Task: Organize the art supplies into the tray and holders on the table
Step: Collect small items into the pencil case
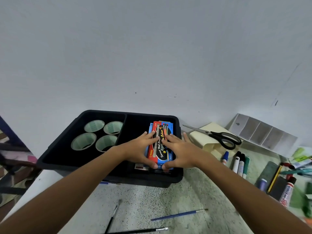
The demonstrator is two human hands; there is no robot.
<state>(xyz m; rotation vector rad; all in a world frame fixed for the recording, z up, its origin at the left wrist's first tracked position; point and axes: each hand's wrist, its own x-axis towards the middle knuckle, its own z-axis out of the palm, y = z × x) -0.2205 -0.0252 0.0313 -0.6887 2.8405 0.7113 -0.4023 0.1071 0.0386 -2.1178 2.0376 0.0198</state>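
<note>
Three paintbrushes lie closest on the speckled counter (152,196): a black paintbrush (112,215) on the left, a blue paintbrush (177,215) in the middle, and another black paintbrush (143,231) at the bottom edge. Past them sits a black tray (67,146). Four round holders (83,141) stand in its left part. In its right part lies a red and blue colour pencil box (160,144), on top of more boxes. Both hands are on this box. The left hand (143,149) presses down with straight fingers, thumb at the near end. The right hand (180,151) does the same from the other side, fingers spread. Right of the tray, black scissors (217,136) rest on a cream box (202,139). Near them lie markers (239,163), with more pens at the far right, blurry
</note>
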